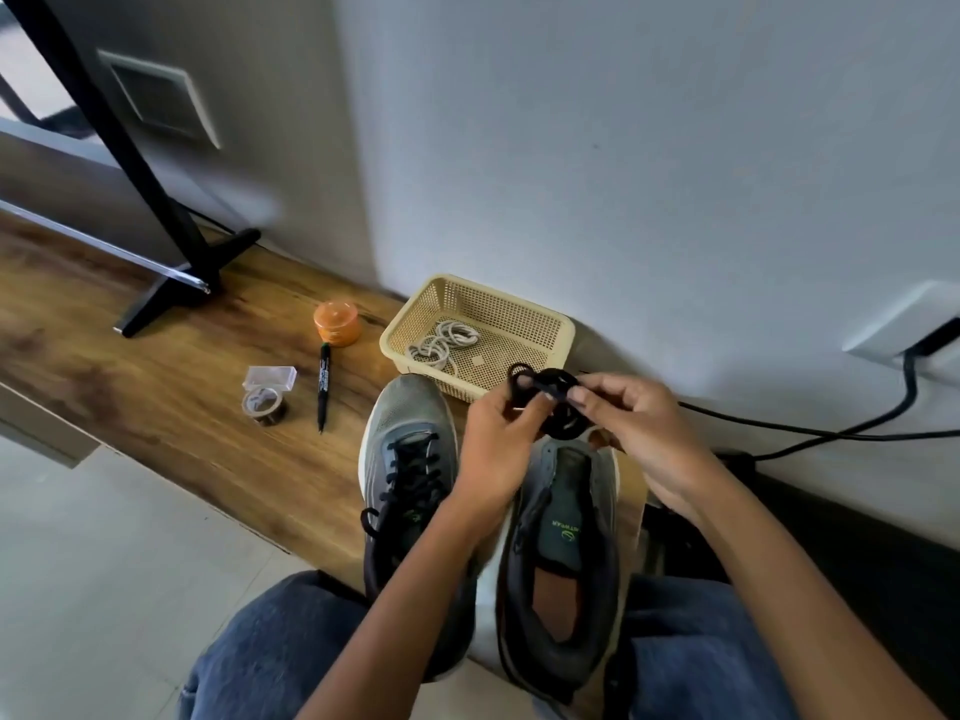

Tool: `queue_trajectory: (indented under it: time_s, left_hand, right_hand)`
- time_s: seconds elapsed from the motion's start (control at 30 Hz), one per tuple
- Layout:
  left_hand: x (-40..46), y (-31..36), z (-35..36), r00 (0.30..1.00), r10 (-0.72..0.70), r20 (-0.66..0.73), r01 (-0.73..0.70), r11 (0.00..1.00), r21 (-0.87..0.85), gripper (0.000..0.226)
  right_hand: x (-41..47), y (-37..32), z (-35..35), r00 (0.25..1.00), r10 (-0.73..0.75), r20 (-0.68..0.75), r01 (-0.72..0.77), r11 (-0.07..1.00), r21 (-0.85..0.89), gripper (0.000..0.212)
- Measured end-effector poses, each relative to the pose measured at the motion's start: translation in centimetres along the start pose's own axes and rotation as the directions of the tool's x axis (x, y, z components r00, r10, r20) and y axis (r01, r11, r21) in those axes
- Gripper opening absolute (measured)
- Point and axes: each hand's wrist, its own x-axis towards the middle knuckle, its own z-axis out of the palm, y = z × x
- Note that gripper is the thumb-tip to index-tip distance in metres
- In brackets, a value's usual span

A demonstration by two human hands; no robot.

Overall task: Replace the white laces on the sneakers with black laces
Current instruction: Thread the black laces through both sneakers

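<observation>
Hands, L [496, 444] & R [631, 423], both pinching coiled black lace [558, 407].

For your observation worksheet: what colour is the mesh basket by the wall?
Pale yellow-beige basket, clearest in the head view.

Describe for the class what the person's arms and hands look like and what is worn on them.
Both forearms are bare to the frame edge: no sleeves, gloves, watch or rings show on the left hand or right hand. Blue denim jeans cover the knees.
</observation>
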Motion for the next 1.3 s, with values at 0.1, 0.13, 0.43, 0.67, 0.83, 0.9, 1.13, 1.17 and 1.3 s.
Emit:
queue_trajectory:
  time_s: [0.1,0.13,0.43,0.67,0.83,0.9,1.13,1.17,1.3]
  left_hand:
    - [0.8,0.0,-0.9,0.996,-0.012,-0.085,0.017,0.998,0.064,0.007]
    - [1.0,0.0,-1.3,0.998,0.000,-0.068,0.009,0.993,0.121,0.012]
    - [1.1,0.7,-0.9,0.970,-0.237,0.055,0.243,0.936,-0.255,0.028]
    - [1.4,0.9,-1.0,0.963,-0.222,0.155,0.270,0.751,-0.602,0.022]
    - [1.8,0.1,-0.7,0.982,-0.186,0.026,0.178,0.876,-0.448,0.041]
    - [1.4,0.3,-0.6,0.989,-0.145,0.029,0.145,0.910,-0.389,0.043]
    - [0.9,1.1,-0.8,0.986,-0.135,0.097,0.163,0.905,-0.392,0.026]
    - [0.9,1.2,-0.8,0.987,-0.135,0.093,0.160,0.910,-0.382,0.029]
    - [1.4,1.5,-1.7,0.995,-0.084,-0.059,0.071,0.980,-0.187,0.035]
  right_hand:
    - [0.5,0.4,-0.1,0.990,-0.016,-0.142,0.021,0.999,0.034,0.011]
    - [0.6,0.4,-0.1,0.982,0.003,-0.191,0.013,0.997,0.079,0.010]
    - [1.3,0.8,-0.3,0.927,0.202,-0.316,-0.050,0.902,0.429,0.017]
    - [1.5,1.3,0.8,0.907,0.228,-0.354,-0.099,0.933,0.347,0.014]
    - [0.7,0.4,1.2,0.910,-0.112,-0.398,0.121,0.993,-0.003,0.035]
    - [0.7,0.2,1.7,0.946,-0.184,-0.267,0.173,0.983,-0.065,0.022]
    - [0.7,0.9,2.7,0.999,-0.031,0.007,0.032,0.990,-0.139,0.028]
    - [0.7,0.8,2.6,0.999,-0.027,0.029,0.030,0.992,-0.122,0.023]
    - [0.6,0.5,2.0,0.999,-0.034,-0.039,0.032,0.997,-0.067,0.017]
